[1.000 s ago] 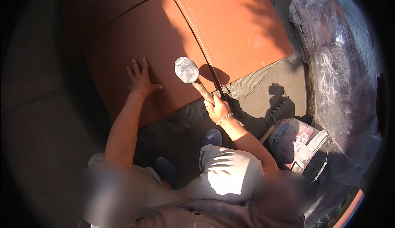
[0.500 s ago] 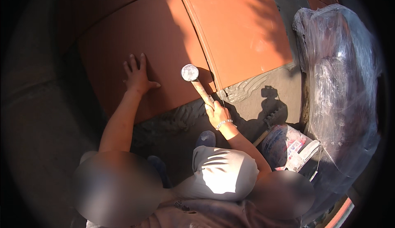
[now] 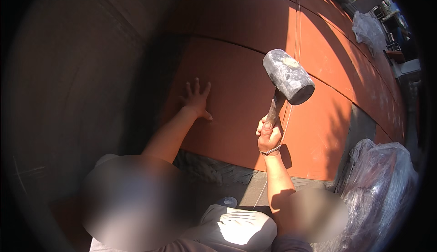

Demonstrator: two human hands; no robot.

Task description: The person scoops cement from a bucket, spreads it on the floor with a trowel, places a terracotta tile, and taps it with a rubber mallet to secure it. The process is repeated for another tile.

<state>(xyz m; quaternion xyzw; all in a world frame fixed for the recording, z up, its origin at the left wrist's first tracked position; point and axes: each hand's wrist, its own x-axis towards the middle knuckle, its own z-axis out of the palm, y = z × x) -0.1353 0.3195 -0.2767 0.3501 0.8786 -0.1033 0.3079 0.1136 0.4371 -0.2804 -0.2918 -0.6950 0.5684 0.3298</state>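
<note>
One left hand, fingers spread wide, rests on the shaded terracotta-coloured tile. Right hand, silvery bracelet at the wrist, wraps tightly round the handle of a whitened mallet; mallet raised above the floor, near a joint beside the sunlit tile. Grey mortar shows along the near edge. Plastic-wrapped bundle lower right.

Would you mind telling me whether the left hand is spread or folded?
Spread: the left hand is over the red tile, its fingers fanned apart and thumb out to the side.
</note>
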